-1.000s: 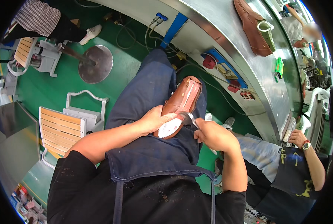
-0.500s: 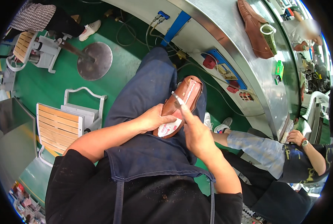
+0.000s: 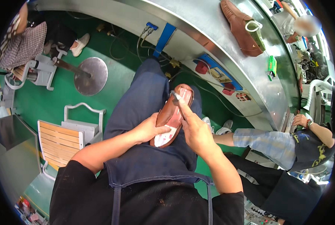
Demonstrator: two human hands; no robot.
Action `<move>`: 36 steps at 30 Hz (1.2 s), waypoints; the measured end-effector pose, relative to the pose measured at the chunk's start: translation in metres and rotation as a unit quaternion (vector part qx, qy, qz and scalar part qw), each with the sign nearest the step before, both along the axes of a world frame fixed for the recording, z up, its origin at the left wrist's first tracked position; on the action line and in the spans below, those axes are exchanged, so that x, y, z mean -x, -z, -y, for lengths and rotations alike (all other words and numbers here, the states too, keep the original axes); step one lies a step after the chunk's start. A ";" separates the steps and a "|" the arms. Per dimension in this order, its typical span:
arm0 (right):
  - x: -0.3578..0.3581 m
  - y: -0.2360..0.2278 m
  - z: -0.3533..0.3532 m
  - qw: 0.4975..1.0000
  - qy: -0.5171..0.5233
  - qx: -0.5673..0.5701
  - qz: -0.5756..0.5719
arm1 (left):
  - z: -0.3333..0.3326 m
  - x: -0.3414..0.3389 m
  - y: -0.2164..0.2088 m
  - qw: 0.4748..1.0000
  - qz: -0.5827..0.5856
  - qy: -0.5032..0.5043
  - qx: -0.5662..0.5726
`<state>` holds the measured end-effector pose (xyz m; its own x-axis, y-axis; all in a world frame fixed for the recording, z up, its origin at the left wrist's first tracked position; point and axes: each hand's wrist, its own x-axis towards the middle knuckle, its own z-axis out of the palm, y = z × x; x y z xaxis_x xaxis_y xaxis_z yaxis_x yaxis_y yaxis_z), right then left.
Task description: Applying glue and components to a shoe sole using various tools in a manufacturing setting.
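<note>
Broadly, with the clock face centred on the middle of the view, a smooth green floor [image 3: 55,103] spreads from 8 to 11 o'clock. A long, curving workbench of shiny grey metal [image 3: 210,28] sweeps from 12 round to 3. Navy-blue cloth [image 3: 137,103] covers the lap, running from the centre toward 11. At 4 o'clock sits a co-worker in pale blue patterned shorts [image 3: 265,144]. At 8 to 9 stands a chair with light wooden slats and a pale metal frame [image 3: 58,140], and at 10 lies a flat, round, dark-metal disc [image 3: 91,77] with a pole rising from it.

A long brown leather shoe [image 3: 167,114] rests on the lap near the centre, its length running from 1 to 7 o'clock, a white-and-pink face turned up. Another brown shoe with a light-green interior [image 3: 240,28] lies on the bench at 1.

The right hand [image 3: 193,127] closes around a slim metal-headed tool [image 3: 175,95], whose head meets the shoe's upper end or hangs just over it; I cannot tell which. The left hand [image 3: 150,129] grips the shoe's 9 o'clock side, thumb across the pale face. A small bright-green box [image 3: 271,68] sits on the bench at 2.
</note>
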<state>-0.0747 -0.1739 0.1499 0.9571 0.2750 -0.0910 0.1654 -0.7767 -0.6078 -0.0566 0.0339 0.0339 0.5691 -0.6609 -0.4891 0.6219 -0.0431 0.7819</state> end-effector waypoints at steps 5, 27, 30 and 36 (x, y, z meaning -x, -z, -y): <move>-0.010 0.008 0.005 0.985 -0.032 0.132 -0.104 | -0.005 -0.008 0.006 0.992 0.105 0.071 -0.017; -0.036 0.004 0.030 0.968 0.118 -0.022 -0.219 | 0.051 -0.118 0.013 0.995 -0.027 -0.043 0.084; -0.037 -0.004 0.026 0.982 0.074 0.059 -0.163 | 0.053 -0.116 0.020 0.991 -0.011 -0.059 0.122; -0.038 -0.009 0.018 0.969 0.054 0.131 -0.205 | 0.054 -0.114 0.018 0.991 0.008 -0.059 0.122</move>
